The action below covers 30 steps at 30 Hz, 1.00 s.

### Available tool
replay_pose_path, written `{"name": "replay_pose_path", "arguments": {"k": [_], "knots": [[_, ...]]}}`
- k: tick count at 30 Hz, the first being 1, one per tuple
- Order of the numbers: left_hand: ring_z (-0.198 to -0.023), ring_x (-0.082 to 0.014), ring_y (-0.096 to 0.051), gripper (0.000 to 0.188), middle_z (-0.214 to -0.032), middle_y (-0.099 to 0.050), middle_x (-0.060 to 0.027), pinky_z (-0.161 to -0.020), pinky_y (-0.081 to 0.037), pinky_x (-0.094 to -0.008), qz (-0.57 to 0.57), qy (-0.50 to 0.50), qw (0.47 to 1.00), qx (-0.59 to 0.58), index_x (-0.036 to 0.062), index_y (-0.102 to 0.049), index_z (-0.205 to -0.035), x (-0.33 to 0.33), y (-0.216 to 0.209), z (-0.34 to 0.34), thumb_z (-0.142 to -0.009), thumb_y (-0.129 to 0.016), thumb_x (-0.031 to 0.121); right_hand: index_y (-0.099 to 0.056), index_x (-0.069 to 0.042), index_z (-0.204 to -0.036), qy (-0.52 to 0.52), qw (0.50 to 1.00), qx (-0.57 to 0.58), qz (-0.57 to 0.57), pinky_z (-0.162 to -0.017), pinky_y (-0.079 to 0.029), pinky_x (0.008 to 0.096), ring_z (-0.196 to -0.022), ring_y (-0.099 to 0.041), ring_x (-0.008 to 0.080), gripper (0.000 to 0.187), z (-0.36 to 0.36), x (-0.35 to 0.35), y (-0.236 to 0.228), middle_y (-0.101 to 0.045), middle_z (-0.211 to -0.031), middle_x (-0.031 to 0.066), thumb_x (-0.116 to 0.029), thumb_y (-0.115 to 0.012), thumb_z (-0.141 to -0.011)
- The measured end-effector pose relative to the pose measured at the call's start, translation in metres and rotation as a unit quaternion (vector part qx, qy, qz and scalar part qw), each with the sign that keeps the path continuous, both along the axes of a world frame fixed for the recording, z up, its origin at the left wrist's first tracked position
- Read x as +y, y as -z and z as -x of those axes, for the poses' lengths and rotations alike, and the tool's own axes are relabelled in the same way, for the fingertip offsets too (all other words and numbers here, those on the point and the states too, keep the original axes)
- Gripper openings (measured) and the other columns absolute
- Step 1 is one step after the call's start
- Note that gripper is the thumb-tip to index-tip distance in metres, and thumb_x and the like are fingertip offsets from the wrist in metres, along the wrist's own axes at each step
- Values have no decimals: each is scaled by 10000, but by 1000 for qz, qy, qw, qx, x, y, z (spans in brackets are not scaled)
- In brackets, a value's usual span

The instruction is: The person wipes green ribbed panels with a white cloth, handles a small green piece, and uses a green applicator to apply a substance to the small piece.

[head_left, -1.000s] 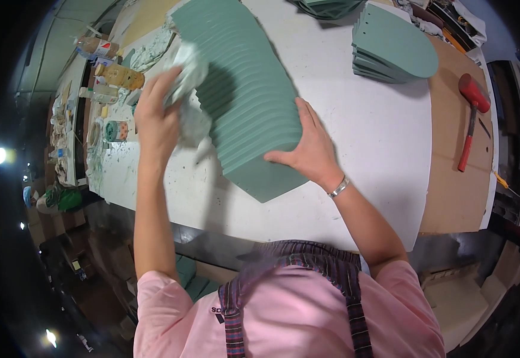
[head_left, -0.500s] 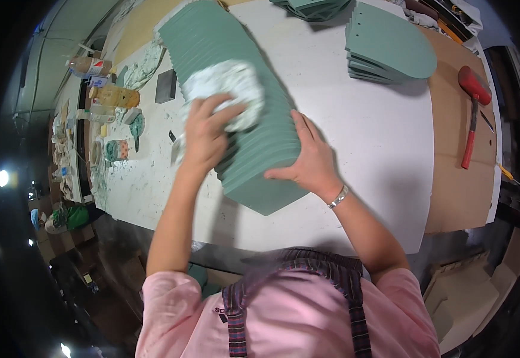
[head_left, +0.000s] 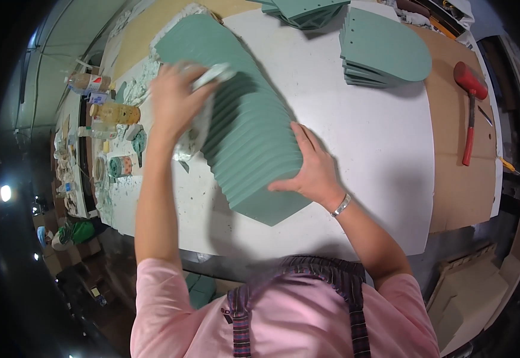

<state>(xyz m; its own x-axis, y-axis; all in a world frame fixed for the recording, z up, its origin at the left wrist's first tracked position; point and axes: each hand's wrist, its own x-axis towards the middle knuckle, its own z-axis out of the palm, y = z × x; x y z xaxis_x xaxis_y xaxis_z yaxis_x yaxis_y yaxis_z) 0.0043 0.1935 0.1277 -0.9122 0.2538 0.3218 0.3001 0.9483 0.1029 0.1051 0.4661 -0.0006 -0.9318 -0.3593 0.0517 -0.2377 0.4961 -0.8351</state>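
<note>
A long row of overlapping green flat sheets [head_left: 254,137], fanned like shingles, runs from the far left toward me on the white table. My left hand [head_left: 176,98], blurred by motion, grips a pale, stained cloth [head_left: 200,122] at the row's left edge; part of the cloth lies over that edge and hangs beside it. My right hand [head_left: 314,167] rests on the near right end of the row, thumb stretched across the nearest sheet and fingers along its right side. It holds the sheets from above without wrapping round anything.
Another stack of rounded green sheets [head_left: 385,48] lies at the far right, with more green pieces [head_left: 308,12] at the back. A red mallet [head_left: 470,110] rests on brown board. At left stand a yellowish bottle [head_left: 117,113], a small jar [head_left: 120,166] and a green-smeared brush [head_left: 139,142].
My left hand has swept the cloth leftward, from the top of the row to its left edge. My right hand stays on the near end.
</note>
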Motion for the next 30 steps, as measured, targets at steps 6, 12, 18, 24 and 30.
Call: {"name": "replay_pose_path", "arguments": {"k": [6,12,18,24,30], "knots": [[-976,-271,-596,251,-959,-648,-15,-856,-418,-454,112,-68,990,-41,196,-786,-986,10,43,14,-742,-798,255,-331,-32,-1550,5,1000,-2,3,-1034,-523,432,-1314,-559,390,1350,3,6,2,-427,-1550,223,-667,-907,-508],[-922,-278,-583,176,-906,-669,-28,-817,-431,-432,82,-67,994,34,129,-777,-883,1,51,11,-715,-798,177,-311,-48,-1569,-8,1000,-9,16,-1037,-523,434,-1311,-564,391,1375,0,-2,3,-394,-1576,221,-720,-879,-512],[-914,-265,-572,178,-879,-624,-20,-792,-410,-431,45,-73,996,0,137,-767,-870,-3,58,5,-709,-774,213,-305,-46,-1574,-2,1000,2,6,-1032,-526,440,-1299,-575,394,1387,1,5,9,-385,-1583,222,-731,-875,-511],[-928,-263,-620,176,-900,-698,-27,-837,-396,-462,99,-68,991,62,158,-789,-883,3,35,25,-743,-804,264,-320,-45,-1569,-6,1000,-5,19,-1031,-528,435,-1300,-580,378,1378,0,-1,4,-408,-1569,221,-714,-885,-506],[-951,-247,-604,183,-884,-659,-2,-834,-394,-450,173,-50,983,-19,183,-796,-896,3,35,27,-714,-814,203,-335,-47,-1560,6,1000,5,14,-1020,-536,437,-1285,-592,372,1362,3,8,8,-419,-1562,216,-700,-892,-503]]}}
